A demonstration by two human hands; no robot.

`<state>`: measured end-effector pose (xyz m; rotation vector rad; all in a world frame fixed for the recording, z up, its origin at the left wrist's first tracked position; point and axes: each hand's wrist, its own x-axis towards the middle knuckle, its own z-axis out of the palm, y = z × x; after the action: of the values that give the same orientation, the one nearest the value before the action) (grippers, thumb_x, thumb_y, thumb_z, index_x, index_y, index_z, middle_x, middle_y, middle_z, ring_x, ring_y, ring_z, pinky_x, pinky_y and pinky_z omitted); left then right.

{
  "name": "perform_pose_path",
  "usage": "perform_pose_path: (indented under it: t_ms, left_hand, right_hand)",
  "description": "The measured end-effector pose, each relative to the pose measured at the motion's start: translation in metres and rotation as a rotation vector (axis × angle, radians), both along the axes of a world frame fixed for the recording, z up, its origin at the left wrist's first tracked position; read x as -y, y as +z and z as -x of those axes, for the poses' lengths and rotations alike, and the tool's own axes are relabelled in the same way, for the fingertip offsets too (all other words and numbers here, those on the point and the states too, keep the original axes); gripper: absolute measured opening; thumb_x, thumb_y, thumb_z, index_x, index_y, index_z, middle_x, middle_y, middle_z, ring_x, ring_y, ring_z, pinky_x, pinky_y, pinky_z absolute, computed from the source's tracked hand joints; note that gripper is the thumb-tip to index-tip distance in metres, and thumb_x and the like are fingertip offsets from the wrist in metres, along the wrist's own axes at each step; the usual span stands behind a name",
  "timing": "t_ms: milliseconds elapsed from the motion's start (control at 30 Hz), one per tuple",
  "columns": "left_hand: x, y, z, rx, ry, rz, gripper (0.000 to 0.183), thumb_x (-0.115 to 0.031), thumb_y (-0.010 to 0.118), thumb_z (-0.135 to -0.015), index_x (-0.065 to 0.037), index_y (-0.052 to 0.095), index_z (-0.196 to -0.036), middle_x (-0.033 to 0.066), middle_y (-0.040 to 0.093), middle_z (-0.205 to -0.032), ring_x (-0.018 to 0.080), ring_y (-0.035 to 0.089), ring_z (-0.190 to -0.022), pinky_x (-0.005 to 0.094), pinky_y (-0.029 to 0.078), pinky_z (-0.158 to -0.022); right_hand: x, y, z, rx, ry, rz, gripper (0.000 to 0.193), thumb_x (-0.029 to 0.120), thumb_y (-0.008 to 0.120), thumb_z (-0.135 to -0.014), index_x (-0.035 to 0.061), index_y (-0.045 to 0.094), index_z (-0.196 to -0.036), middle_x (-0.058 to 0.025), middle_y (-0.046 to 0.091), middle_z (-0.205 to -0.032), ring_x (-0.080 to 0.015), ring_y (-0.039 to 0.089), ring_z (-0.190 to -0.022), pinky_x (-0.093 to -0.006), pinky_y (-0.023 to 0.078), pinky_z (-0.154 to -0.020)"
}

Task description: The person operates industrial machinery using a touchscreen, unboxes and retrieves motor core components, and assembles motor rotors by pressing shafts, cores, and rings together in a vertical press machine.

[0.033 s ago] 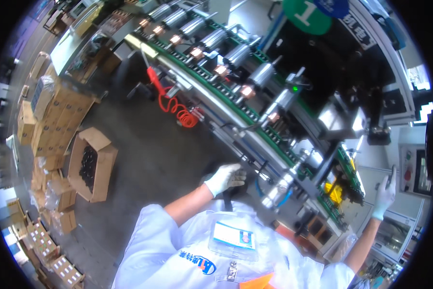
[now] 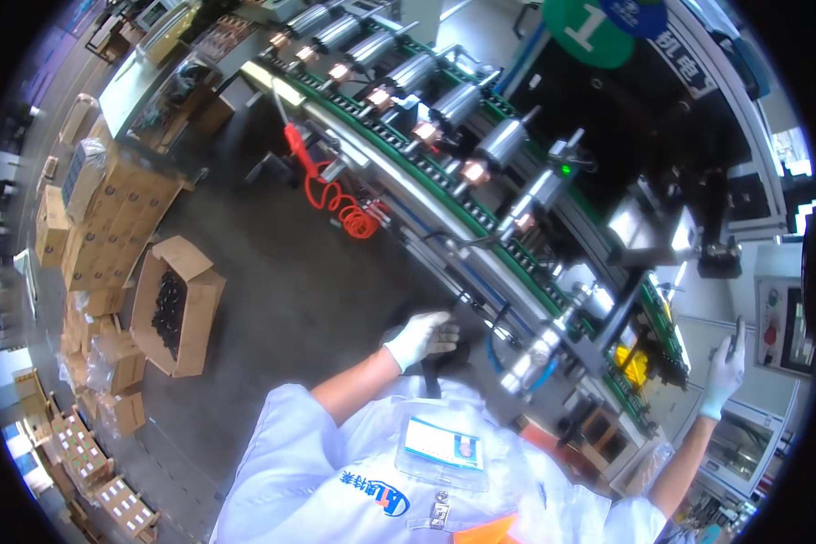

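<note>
My left hand, in a white glove, hovers in front of my body near the front rail of the conveyor. Its fingers are loosely curled, and nothing shows in them. Far to the right, my right hand, also gloved, is raised beside a control panel with a red button. Its index finger stretches upward; whether it touches the panel I cannot tell. Along the green-edged conveyor stand several metal motor rotors with copper-coloured ends. A silver cylinder fitting with blue tubing sits between my hands.
A red air gun with a coiled red hose hangs at the conveyor's side. On the left floor, an open carton holds black parts, beside stacked cartons. A yellow object lies near the conveyor's right end.
The machine and cartons appear slightly further right in the picture, as the view has shifted a little. Both hands keep nearly the same pose.
</note>
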<state>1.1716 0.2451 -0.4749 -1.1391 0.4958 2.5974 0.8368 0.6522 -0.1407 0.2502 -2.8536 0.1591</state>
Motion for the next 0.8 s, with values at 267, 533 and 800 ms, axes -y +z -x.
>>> perform_pose_path:
  t_ms: [267, 533, 800]
  left_hand:
    - [0.063, -0.081, -0.131, 0.391, 0.283, 0.352, 0.026, -0.024, 0.061, -0.096, -0.004, 0.061, -0.113, 0.0135, 0.067, -0.100, 0.0244, 0.067, -0.082, 0.0415, 0.060, -0.072]
    - [0.111, -0.080, -0.235, 0.516, 0.190, 0.609, 0.038, -0.025, 0.066, -0.094, -0.003, 0.058, -0.123, 0.0106, 0.067, -0.099, 0.0211, 0.067, -0.079, 0.0372, 0.058, -0.067]
    - [0.222, -0.104, -0.269, 0.607, 0.090, 0.812, 0.045, -0.025, 0.069, -0.091, 0.001, 0.057, -0.127, 0.0100, 0.068, -0.094, 0.0178, 0.066, -0.077, 0.0335, 0.056, -0.066]
  right_hand:
    - [0.065, -0.014, -0.043, 0.048, 0.174, 0.383, 0.037, 0.010, 0.054, -0.103, 0.0042, 0.057, -0.139, 0.0011, 0.067, -0.115, -0.0025, 0.040, -0.068, -0.0190, 0.034, -0.058]
    - [0.172, -0.015, -0.149, -0.193, 0.510, 0.727, 0.035, 0.003, 0.052, -0.102, -0.0021, 0.058, -0.136, -0.0081, 0.067, -0.108, -0.0089, 0.053, -0.078, -0.0239, 0.046, -0.069]
    - [0.326, -0.033, -0.304, 0.228, 1.000, 0.571, 0.041, -0.007, 0.061, -0.082, -0.0043, 0.064, -0.122, -0.0146, 0.069, -0.106, -0.0224, 0.068, -0.079, -0.0321, 0.054, -0.073]
